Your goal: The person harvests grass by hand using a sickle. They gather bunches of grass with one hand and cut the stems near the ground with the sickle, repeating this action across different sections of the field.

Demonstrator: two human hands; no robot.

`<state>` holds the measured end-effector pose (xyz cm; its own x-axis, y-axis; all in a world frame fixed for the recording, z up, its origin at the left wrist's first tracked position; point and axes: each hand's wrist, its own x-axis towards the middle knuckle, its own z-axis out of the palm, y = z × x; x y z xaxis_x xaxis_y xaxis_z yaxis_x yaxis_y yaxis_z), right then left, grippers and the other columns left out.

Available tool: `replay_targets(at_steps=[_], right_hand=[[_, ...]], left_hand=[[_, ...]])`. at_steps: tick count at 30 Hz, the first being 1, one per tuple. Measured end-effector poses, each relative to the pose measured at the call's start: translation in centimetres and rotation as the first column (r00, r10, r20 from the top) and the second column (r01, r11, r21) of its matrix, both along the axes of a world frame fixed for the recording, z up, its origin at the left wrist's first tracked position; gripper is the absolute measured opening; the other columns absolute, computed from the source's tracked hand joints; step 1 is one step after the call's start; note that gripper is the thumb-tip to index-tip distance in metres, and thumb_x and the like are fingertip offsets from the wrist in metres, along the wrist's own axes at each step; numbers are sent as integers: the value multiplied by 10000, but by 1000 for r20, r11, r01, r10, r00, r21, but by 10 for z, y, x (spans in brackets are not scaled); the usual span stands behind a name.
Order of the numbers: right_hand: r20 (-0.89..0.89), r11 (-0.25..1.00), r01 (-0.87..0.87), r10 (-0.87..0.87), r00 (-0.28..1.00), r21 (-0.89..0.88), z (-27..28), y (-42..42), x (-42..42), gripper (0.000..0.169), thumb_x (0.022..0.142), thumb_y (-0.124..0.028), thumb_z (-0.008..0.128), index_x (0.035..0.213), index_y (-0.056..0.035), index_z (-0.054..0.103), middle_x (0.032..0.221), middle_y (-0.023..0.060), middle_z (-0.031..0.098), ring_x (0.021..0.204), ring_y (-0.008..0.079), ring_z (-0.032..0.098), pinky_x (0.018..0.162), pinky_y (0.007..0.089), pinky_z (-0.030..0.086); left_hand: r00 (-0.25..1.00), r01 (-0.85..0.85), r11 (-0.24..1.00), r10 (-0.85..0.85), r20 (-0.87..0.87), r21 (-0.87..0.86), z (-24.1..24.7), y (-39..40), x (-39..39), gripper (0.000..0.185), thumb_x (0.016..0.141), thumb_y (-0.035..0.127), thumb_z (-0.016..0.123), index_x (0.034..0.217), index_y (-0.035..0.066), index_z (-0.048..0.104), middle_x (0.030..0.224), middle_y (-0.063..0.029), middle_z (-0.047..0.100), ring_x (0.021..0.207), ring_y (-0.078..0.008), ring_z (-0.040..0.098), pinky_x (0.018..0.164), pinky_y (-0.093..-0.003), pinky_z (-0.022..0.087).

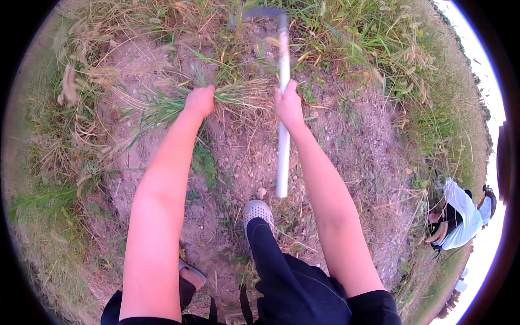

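My left hand (200, 101) is closed around a bunch of long grass (166, 106). Green blades fan out to its left, and pale dry stems stick out on its right, towards my other hand. In my right hand (289, 105) is the pale straight handle (283, 162) of a sickle, gripped around its middle. The sickle's dark curved blade (262, 13) points left at the far end, blurred, over the grass at the top of the view. Bare soil (243, 162) lies below both hands.
Tall grass with seed heads (406, 73) grows at the top and both sides. My shoe with holes (258, 213) rests on the soil, with the other shoe (193, 272) further back. At the right, another person (463, 219) in a light top bends low near the grass.
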<state>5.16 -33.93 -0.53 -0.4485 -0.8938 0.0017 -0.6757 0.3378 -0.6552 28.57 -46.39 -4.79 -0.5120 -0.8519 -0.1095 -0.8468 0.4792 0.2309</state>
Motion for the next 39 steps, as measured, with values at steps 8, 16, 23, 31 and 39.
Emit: replay_targets(at_steps=[8, 16, 23, 31, 39], right_hand=[[160, 952, 59, -111, 981, 300, -36, 261, 19, 351, 933, -205, 536, 1181, -11, 379, 808, 263, 621, 720, 423, 642, 602, 473, 497], [245, 978, 178, -199, 949, 106, -3, 230, 8, 256, 950, -167, 532, 1105, -18, 393, 687, 179, 600, 585, 309, 634, 504, 410, 478], [105, 979, 50, -72, 992, 198, -31, 222, -13, 295, 951, -231, 530, 1111, -23, 396, 730, 219, 616, 656, 382, 647, 552, 442, 482], [38, 998, 46, -48, 998, 44, -32, 296, 36, 372, 957, -243, 506, 1241, -21, 414, 813, 234, 609, 742, 329, 637, 663, 455, 478], [527, 870, 471, -333, 782, -149, 74, 316, 10, 333, 998, -196, 459, 1250, -8, 350, 790, 59, 507, 531, 76, 453, 402, 221, 371]], left_hand=[[986, 133, 990, -126, -111, 53, 31, 52, 47, 269, 728, 50, 621, 988, 35, 554, 841, -237, 640, 833, -435, 615, 744, -506, 494], [992, 46, 903, 8, -122, 427, 20, 225, 148, 461, 678, 89, 709, 1115, 61, 566, 923, -238, 625, 903, -431, 596, 762, -462, 479], [998, -67, 879, 58, 34, 471, 48, 263, 187, 616, 629, 165, 761, 1212, 84, 577, 987, -214, 651, 960, -389, 610, 836, -437, 488], [981, -146, 989, 142, 131, 17, 207, 228, 254, 414, 648, 265, 723, 1035, 124, 678, 859, -168, 678, 844, -361, 646, 778, -445, 520], [682, -623, 543, 729, -52, -563, 435, 396, 535, 289, 816, 239, 609, 1047, 72, 657, 876, -220, 658, 824, -408, 629, 696, -456, 496]])
